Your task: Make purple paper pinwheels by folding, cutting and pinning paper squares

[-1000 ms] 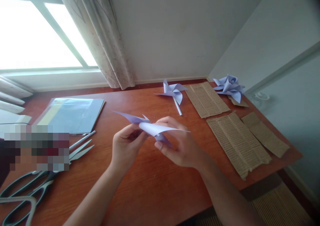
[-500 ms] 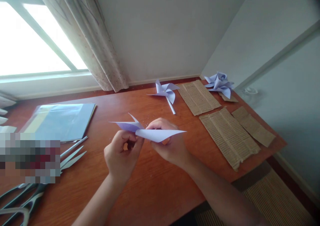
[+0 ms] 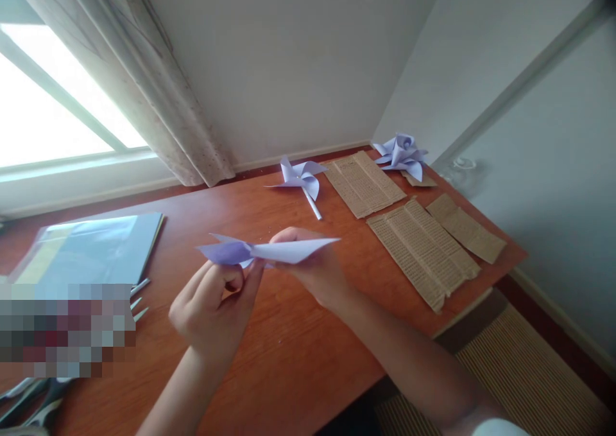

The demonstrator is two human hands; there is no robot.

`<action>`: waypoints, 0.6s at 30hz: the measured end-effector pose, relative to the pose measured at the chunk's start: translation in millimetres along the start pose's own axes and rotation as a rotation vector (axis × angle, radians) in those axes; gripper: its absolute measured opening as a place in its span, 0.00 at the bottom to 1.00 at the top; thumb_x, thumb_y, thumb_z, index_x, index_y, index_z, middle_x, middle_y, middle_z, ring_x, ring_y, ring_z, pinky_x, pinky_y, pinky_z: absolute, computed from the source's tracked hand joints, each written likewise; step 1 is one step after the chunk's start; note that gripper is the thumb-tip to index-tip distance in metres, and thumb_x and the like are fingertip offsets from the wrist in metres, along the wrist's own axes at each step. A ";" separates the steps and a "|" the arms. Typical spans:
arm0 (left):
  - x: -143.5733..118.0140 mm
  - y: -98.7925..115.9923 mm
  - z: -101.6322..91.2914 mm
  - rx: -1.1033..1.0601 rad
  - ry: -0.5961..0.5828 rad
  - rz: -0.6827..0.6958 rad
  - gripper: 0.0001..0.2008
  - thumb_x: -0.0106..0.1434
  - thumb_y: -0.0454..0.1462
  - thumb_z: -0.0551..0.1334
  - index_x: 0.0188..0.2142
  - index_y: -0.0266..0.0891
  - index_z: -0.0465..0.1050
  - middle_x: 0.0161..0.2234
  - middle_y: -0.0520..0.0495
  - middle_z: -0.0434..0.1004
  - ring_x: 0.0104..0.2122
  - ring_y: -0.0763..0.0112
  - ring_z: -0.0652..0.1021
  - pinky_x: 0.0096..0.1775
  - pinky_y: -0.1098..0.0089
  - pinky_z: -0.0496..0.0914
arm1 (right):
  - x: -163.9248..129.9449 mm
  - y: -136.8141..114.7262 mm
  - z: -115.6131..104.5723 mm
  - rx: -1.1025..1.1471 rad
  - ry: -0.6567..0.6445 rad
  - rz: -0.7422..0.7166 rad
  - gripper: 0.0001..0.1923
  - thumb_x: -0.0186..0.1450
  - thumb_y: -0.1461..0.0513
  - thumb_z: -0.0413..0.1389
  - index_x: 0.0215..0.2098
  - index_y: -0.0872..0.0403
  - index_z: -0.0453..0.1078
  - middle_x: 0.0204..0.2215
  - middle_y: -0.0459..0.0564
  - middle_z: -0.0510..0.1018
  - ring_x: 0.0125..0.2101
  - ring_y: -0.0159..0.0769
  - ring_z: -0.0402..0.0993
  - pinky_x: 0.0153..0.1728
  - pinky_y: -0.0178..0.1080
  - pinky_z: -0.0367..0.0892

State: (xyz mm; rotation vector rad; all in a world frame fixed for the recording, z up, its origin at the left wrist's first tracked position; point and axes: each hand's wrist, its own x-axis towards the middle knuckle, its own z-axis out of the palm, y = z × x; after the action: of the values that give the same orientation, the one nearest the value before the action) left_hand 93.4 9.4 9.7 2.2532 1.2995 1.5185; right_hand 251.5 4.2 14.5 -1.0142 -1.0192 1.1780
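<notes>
A pale purple paper pinwheel (image 3: 293,250) is held over the table, its blades seen nearly edge-on. My left hand (image 3: 212,304) pinches it from below near the centre, thumb and forefinger together. Behind the right blade, my right hand (image 3: 312,272) is closed on the pinwheel too, its fingertips partly hidden by the paper. Whatever lies under the pinwheel's centre is out of sight. Beyond the hands, a finished-looking pinwheel (image 3: 299,178) rests on the table with a white paper stick (image 3: 312,203).
Corrugated cardboard pieces (image 3: 423,253) lie at the right, with stacked pinwheels (image 3: 403,153) at the far corner. On the left are a clear packet of coloured paper (image 3: 96,246) and scissors (image 3: 36,401), partly covered by a blurred patch. The wooden table (image 3: 289,384) ends at the lower right.
The view has swung slightly right. Both hands still hold the pinwheel, which has tipped flatter, and the left hand has turned a little beneath it.
</notes>
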 end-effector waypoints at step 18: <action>37.8 52.7 92.1 -0.626 -0.306 -0.312 0.10 0.68 0.41 0.62 0.31 0.40 0.71 0.22 0.53 0.71 0.20 0.77 0.69 0.23 0.75 0.63 | -9.1 -24.9 -190.3 0.017 0.683 -0.292 0.09 0.59 0.59 0.68 0.38 0.51 0.79 0.37 0.46 0.84 0.41 0.36 0.80 0.46 0.39 0.74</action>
State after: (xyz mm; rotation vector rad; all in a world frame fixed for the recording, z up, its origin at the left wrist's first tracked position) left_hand 202.8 34.4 19.3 1.7036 0.8739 1.1912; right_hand 440.8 -22.0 -6.2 -1.0998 -0.5785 0.5302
